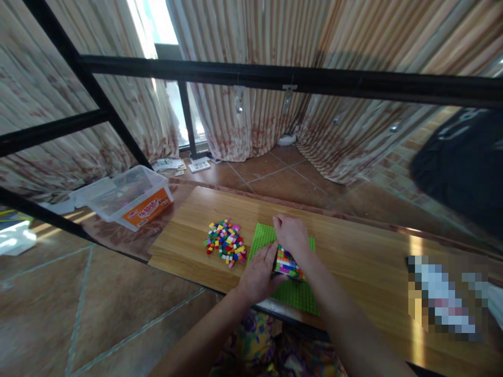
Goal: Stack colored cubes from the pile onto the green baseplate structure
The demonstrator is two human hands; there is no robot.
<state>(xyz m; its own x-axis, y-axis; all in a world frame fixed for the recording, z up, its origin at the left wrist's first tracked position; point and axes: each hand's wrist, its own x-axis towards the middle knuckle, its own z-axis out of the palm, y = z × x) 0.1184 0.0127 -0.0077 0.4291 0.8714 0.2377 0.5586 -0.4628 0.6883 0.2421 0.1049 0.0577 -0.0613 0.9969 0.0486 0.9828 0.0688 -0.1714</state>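
noted from the left a clear box (147, 208) with an orange label, then a heap of loose coloured bricks (226, 242) on the wooden bench (353, 251), then the left hand (257, 273) beside a multicoloured brick build (288, 264) over a green baseplate (293, 298), fingers side by side, thumb spread, and the right hand (293, 235) bent over the far side; cannot tell any clamp in either. judged the present step as steadying or pressing the build; would call next for even pressure, rows kept square.

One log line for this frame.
left hand: left side of brick build; right hand: build's far end; green baseplate: beneath build; loose bricks: pile left of baseplate
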